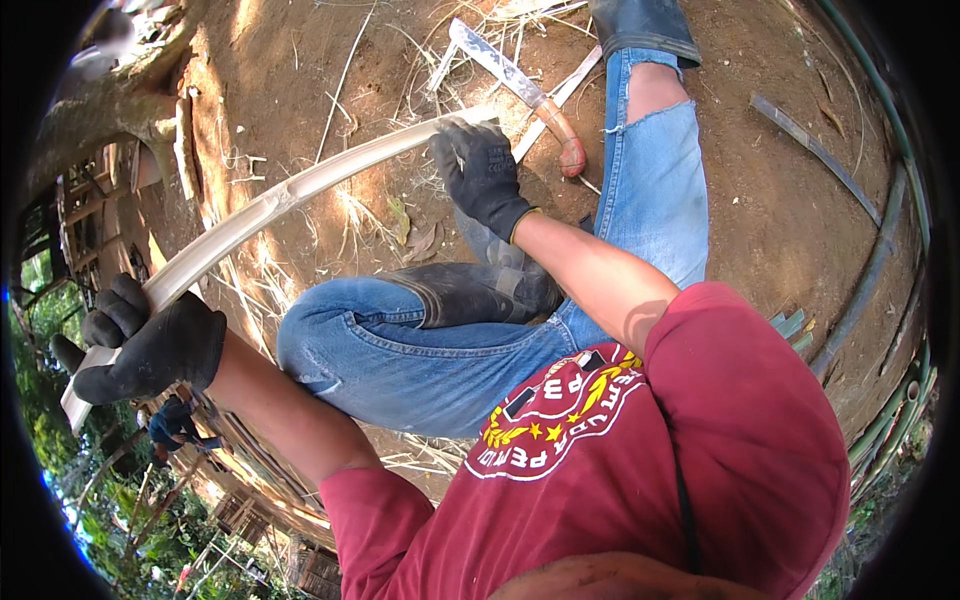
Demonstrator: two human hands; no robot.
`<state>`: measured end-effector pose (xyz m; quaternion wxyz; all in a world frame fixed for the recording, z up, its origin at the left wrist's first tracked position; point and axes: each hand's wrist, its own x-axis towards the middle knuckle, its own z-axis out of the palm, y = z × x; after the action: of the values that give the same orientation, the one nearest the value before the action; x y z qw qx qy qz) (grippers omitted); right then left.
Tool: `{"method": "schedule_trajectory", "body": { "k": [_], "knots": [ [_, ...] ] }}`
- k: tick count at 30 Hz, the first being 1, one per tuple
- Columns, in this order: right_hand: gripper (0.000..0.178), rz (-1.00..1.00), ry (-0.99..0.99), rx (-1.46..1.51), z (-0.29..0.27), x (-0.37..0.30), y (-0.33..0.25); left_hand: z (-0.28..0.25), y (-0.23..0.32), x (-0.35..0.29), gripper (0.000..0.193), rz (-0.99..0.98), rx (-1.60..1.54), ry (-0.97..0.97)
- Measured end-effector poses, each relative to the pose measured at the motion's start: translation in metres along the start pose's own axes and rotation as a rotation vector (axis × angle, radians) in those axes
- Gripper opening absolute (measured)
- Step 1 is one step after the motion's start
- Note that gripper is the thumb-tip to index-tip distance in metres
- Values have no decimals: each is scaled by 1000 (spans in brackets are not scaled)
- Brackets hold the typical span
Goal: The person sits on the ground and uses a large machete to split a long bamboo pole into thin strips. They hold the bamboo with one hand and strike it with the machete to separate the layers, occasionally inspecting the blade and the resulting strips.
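A long pale strip of split bamboo (290,191) stretches between my two black-gloved hands, its hollow inner face and a node showing. My left hand (150,335) is wrapped round its near left end, and a short piece sticks out past the fingers. At the strip's other end my right hand (480,172) grips it, fingers bent over the edge. On the dirt just beyond the right hand lies a machete (500,70) with a reddish-brown wooden handle (562,137). The strip looks curved, though I cannot tell how much of that is lens bend.
Bamboo shavings (350,215) litter the dirt ground (780,220). My legs in blue jeans (400,370) and dark boots (645,30) frame the space. Bamboo poles (870,270) lie along the right, near a loose flat strip (815,145). A person (178,425) is far off at the left.
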<state>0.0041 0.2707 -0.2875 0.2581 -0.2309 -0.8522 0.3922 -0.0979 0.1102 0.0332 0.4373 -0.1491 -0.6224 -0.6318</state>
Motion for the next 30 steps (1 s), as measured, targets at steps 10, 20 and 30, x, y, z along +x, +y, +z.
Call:
{"method": "schedule_trajectory", "body": {
  "k": [10, 20, 30],
  "knots": [
    [65, 81, -45, -144, 10, 0, -3, -3, 13, -7, 57, -54, -36, -58],
    [83, 662, -532, -194, 1, 34, 21, 3, 20, -9, 58, -95, -120, -236],
    [49, 51, -30, -268, -30, 46, 5, -23, -9, 7, 82, -125, -60, -244]
  ]
}}
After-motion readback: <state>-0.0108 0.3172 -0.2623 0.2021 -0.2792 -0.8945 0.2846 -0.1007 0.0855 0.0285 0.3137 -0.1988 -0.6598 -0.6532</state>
